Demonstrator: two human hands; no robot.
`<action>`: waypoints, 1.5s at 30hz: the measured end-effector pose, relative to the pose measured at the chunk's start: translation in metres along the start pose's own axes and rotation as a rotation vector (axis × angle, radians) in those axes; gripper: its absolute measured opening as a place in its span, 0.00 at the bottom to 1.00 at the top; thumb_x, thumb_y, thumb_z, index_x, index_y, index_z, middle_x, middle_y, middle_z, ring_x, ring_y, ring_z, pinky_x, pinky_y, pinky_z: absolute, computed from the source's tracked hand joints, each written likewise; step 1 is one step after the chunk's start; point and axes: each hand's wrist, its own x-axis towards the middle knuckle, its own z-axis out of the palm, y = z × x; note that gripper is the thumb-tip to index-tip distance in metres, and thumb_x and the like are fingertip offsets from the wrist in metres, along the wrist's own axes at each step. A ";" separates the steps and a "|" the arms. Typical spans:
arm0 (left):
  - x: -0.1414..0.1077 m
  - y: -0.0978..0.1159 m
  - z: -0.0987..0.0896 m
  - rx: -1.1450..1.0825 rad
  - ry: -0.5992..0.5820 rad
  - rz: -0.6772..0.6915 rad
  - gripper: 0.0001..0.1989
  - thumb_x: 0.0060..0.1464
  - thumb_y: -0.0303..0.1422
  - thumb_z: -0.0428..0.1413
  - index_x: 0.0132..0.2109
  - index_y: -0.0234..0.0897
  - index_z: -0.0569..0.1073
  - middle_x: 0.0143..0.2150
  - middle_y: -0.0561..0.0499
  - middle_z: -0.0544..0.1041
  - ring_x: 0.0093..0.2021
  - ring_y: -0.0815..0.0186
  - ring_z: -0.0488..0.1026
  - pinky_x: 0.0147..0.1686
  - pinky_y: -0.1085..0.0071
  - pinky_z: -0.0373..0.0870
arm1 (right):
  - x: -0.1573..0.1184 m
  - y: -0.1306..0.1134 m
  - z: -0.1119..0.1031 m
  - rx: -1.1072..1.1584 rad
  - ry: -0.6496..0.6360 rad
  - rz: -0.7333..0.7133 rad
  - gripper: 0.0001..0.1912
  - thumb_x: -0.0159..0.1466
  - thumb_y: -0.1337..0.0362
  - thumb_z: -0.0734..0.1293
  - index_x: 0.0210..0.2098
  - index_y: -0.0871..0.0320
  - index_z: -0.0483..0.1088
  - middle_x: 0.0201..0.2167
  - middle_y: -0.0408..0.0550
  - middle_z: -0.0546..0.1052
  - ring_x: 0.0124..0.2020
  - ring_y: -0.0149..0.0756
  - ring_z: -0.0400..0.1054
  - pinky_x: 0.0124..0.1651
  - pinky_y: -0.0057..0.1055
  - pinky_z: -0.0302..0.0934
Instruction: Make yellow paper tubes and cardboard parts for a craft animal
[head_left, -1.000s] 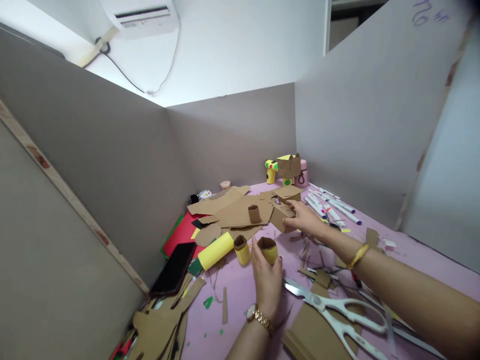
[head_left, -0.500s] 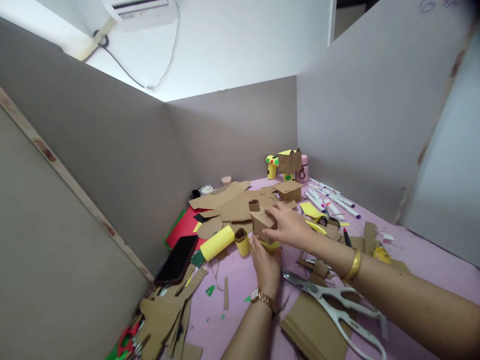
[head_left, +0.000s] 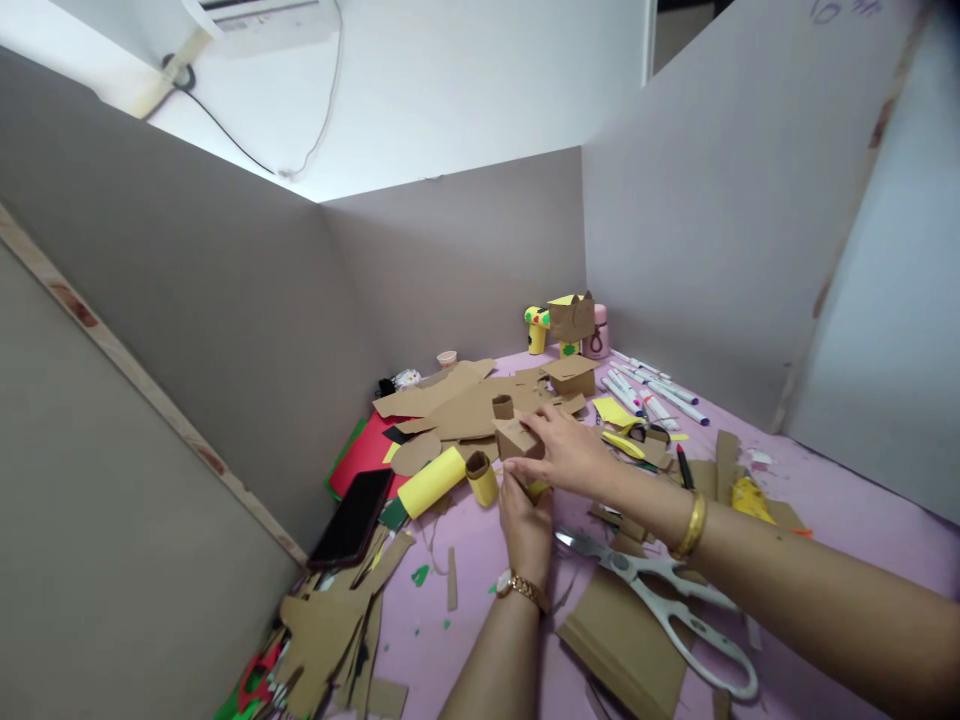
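Observation:
A small brown cardboard box (head_left: 513, 440) is between my hands in the middle of the table. My right hand (head_left: 568, 452) grips it from the right, fingers over its top and thumb along its near side. Just below, my left hand (head_left: 526, 520) is closed around a yellow piece (head_left: 537, 489), mostly hidden by the fingers, under the box. Left of the hands stands a short yellow-wrapped cardboard tube (head_left: 481, 480), its open end up. A longer yellow roll (head_left: 433, 482) lies beside it. Behind the box a small brown cardboard tube (head_left: 502, 407) shows its open top.
White-handled scissors (head_left: 660, 590) lie near my right forearm, over a folded cardboard piece (head_left: 630, 640). A phone (head_left: 352, 520) and cardboard scraps (head_left: 330, 640) are at left. Large cardboard sheets (head_left: 472, 405) lie behind; markers (head_left: 660, 385) and a pink bottle (head_left: 598, 335) sit at back right.
The whole view has shifted slightly. Both hands keep their hold on the box and the yellow piece, with the right fingers slightly repositioned on the box.

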 end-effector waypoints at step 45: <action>0.000 0.001 -0.004 0.112 -0.021 -0.003 0.26 0.46 0.26 0.55 0.55 0.38 0.63 0.54 0.41 0.71 0.57 0.54 0.64 0.56 0.57 0.59 | 0.007 0.016 0.018 0.513 0.281 0.279 0.38 0.53 0.58 0.66 0.60 0.60 0.51 0.51 0.55 0.66 0.52 0.44 0.63 0.52 0.38 0.59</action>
